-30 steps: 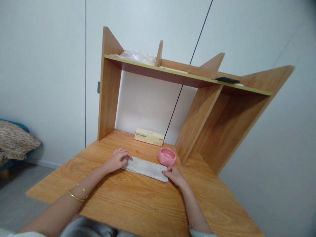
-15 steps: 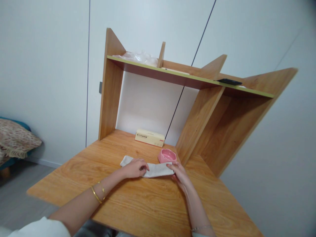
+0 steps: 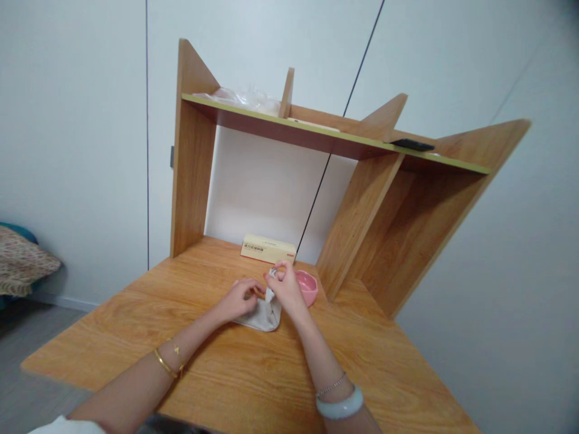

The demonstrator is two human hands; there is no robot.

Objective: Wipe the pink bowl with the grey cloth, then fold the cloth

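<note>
A light grey folded cloth [image 3: 257, 317] lies on the wooden desk, its right end lifted and bent back over toward the left. Pinched between the thumb and fingers of my right hand [image 3: 287, 291] is that raised end. My left hand [image 3: 242, 299] rests on the cloth's left part with curled fingers, close to the fold; its fingertips are partly hidden. Just right of my right hand stands a pink bowl [image 3: 308, 288] with a faceted rim, partly covered by that hand.
A long cream box [image 3: 268, 249] stands at the back of the wooden desk [image 3: 253, 374]. Above it, a shelf unit [image 3: 266, 118] carries a clear plastic bag [image 3: 246, 99] and a flat black object [image 3: 412, 144]. An upright wooden panel [image 3: 357, 220] borders the right side.
My right hand has moved left and up, bringing the cloth's right end over. My left hand stays at the cloth, fingers still curled. The whole view has shifted slightly.
</note>
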